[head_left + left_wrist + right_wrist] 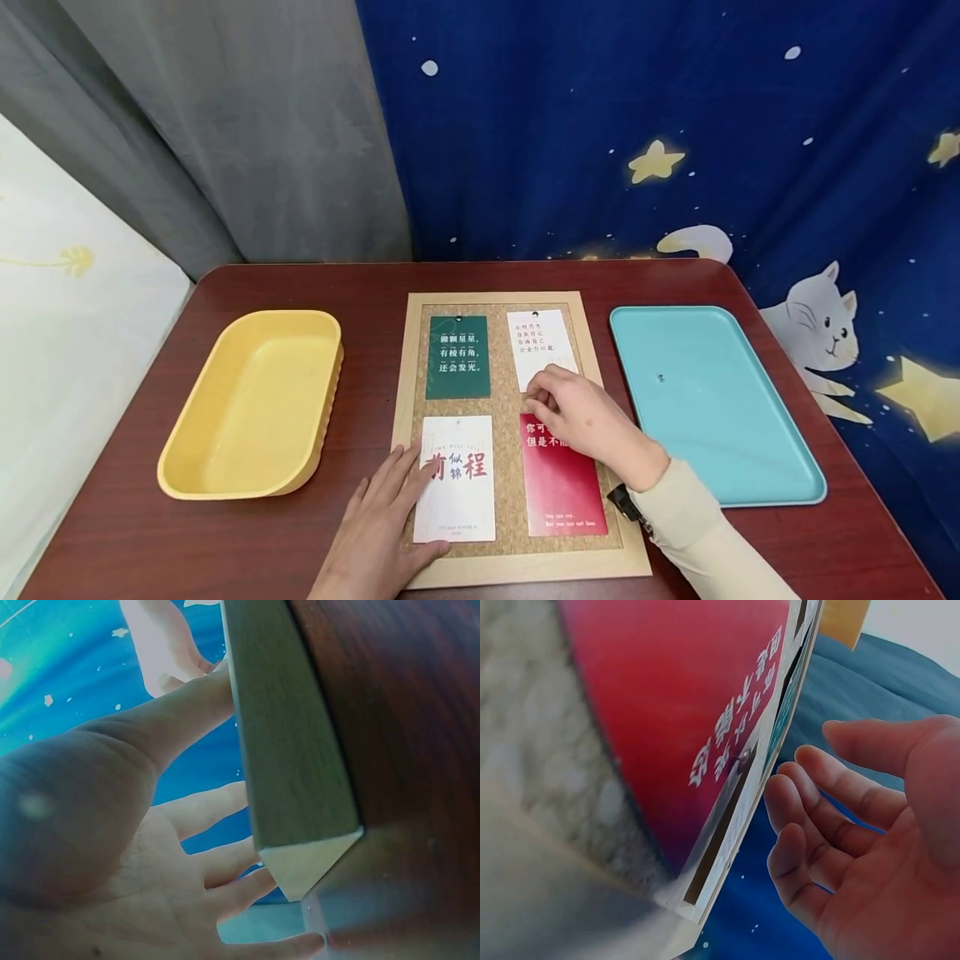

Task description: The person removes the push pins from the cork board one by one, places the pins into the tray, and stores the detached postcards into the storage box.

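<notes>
A wood-framed cork board [510, 500] lies on the table with several cards on it. My left hand [382, 517] rests with spread fingers on its lower left frame and the edge of a white card [454, 508]. My right hand [581, 412] hovers over the top of a red card [566, 492]. Its fingers are loosely bent with nothing between them; the thumb [870, 746] stands apart from the fingertips. A small pin [744, 756] sits at the red card's top edge. Above are a green card [457, 375] and another white card [536, 342], each with a dark pin at its top.
Left of the board stands a yellow bin [251, 400]. On the right lies a blue tray [720, 417] with one small pin [661, 378] on it. Curtains [525, 125] hang behind the dark red table [367, 375].
</notes>
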### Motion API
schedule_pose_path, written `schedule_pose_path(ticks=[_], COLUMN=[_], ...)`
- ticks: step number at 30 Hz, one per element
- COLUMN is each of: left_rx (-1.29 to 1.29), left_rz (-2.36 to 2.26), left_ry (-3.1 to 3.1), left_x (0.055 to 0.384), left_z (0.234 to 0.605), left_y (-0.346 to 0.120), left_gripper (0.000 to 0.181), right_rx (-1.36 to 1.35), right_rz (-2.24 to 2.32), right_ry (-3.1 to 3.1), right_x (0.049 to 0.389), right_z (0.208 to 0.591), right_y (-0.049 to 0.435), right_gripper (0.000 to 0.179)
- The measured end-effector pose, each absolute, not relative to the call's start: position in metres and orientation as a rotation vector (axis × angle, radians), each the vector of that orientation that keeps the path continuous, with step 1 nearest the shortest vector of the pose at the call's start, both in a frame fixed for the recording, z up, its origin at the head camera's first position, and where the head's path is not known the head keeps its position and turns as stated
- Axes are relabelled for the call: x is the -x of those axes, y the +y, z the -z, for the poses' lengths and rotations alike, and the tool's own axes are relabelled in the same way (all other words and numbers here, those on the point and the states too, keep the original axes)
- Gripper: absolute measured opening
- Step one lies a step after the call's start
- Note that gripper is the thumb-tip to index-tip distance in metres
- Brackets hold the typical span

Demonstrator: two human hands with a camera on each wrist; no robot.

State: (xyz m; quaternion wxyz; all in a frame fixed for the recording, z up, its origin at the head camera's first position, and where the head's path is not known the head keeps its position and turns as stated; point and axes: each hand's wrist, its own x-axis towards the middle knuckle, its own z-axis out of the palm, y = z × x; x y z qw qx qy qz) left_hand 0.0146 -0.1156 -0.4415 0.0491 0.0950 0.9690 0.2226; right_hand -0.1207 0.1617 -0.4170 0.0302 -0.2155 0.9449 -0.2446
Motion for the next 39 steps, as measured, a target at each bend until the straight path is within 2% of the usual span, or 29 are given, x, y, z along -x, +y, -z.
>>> schedule_pose_path(ticks=[18,39], left_rx=[-0.295,-0.312], left_rz=[-0.685,-0.707], left_ry=[2.968,2.975], left_x=[-0.016,-0.015], left_z=[0.442,0.444], left_y=[-0.116,-0.117], left_gripper=[0.092,0.087], right_rx=[0.702,0.814], right_rz=[0.693,0.662], right_ry=[2.868,2.864], right_x=[0.115,0.11], right_z=[0.418,0.426], right_y=[0.14,0.126], right_gripper=[0.007,0.018])
